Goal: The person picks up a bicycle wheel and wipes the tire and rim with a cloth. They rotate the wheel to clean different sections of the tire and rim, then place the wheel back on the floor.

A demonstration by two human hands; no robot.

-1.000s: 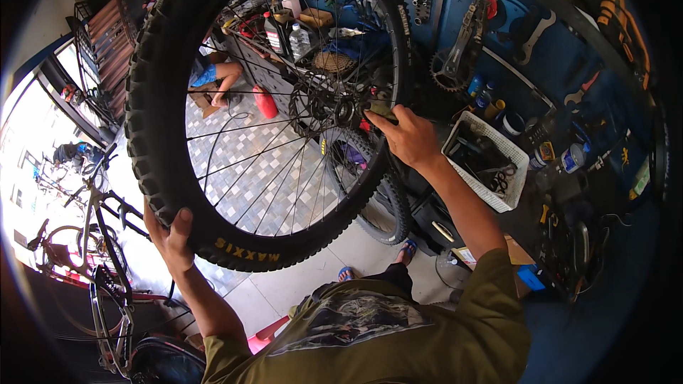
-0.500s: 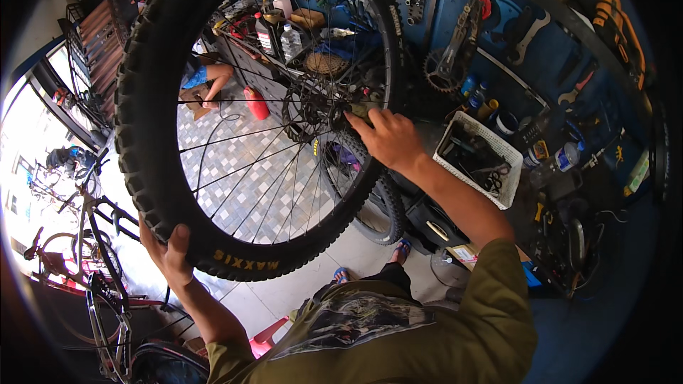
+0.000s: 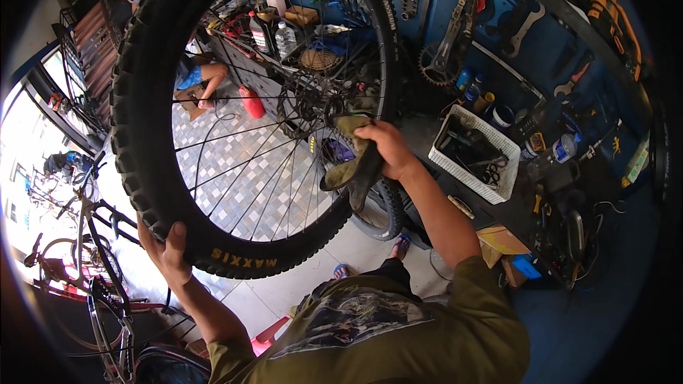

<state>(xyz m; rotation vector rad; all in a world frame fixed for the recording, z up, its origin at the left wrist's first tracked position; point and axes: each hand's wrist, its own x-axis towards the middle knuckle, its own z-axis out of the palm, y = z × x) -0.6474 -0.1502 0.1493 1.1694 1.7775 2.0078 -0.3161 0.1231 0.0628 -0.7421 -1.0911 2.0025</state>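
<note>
A bicycle wheel [image 3: 153, 192] with a thick knobbly black tyre and thin dark spokes stands raised in front of me. My left hand [image 3: 168, 252] grips its tyre at the lower left, thumb on the near sidewall. Bunched in my right hand [image 3: 390, 148] is a dirty olive-green rag [image 3: 354, 171], its ends hanging down across the right side of the rim. The wheel's hub [image 3: 333, 110] shows just above and left of the rag, partly hidden by it. My right fingers are wrapped into the cloth, close to the hub.
A white plastic basket [image 3: 475, 155] of small tools sits on the cluttered bench at the right. Tools hang on the blue wall board [image 3: 455, 0]. A bicycle frame [image 3: 99, 270] stands at lower left. Beyond the spokes are a red bottle [image 3: 251, 102] and a seated person's leg [image 3: 210, 82].
My right hand has drawn back from the hub, slightly right and down, and the rag now hangs loose from it. My left hand stays on the tyre; the wheel has barely shifted.
</note>
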